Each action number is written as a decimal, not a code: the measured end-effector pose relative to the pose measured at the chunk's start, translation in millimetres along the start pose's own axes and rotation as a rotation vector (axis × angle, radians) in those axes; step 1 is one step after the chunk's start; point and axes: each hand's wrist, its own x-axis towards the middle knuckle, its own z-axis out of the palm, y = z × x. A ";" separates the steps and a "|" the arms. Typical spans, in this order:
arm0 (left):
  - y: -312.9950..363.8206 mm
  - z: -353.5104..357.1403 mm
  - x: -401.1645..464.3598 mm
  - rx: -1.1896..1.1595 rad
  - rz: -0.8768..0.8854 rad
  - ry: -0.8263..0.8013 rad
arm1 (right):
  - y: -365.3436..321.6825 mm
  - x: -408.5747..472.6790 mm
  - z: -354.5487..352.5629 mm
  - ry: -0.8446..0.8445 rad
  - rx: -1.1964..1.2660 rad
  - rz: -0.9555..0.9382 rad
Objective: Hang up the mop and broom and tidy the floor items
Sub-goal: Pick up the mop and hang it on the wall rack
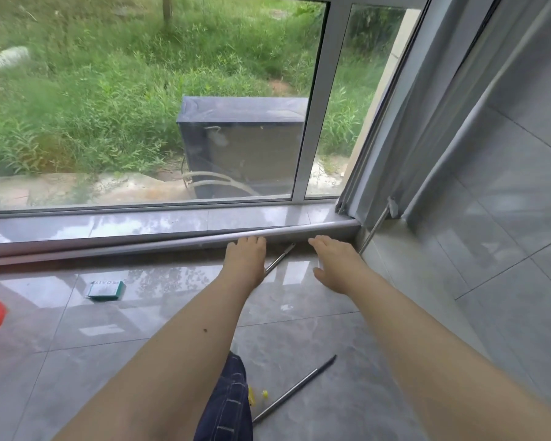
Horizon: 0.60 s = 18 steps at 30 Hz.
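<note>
While both hands [283, 259] reach forward empty, metal pole [279, 257] between them, on floor [124, 329]

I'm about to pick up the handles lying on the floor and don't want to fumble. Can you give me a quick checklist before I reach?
1. Both hands free: ok. The left hand and right hand are open and hold nothing.
2. Metal pole near the sill within reach: ok, it lies between the hands, partly hidden by the left one.
3. Dark-tipped pole clear to lift: ok, it lies flat on the tiles by the knee.
4. Leaning rod by the curtain stable: cannot tell.
5. Small items still on the floor: not ok, the green packet still lies there.
6. Hanging hook located: cannot tell, none in view.
</note>
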 end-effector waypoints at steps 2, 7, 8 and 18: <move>-0.7 5.7 19.1 -0.009 0.003 -0.012 | 5.3 19.2 3.0 -0.023 0.012 0.013; -20.1 33.9 75.7 -0.064 -0.012 -0.090 | 3.1 88.3 13.9 -0.103 0.014 0.005; -25.0 37.4 86.3 -0.071 -0.021 -0.110 | 0.6 102.2 15.4 -0.127 0.004 -0.009; -108.7 60.5 238.6 -0.195 -0.146 -0.260 | -35.0 303.5 5.6 -0.300 0.010 -0.049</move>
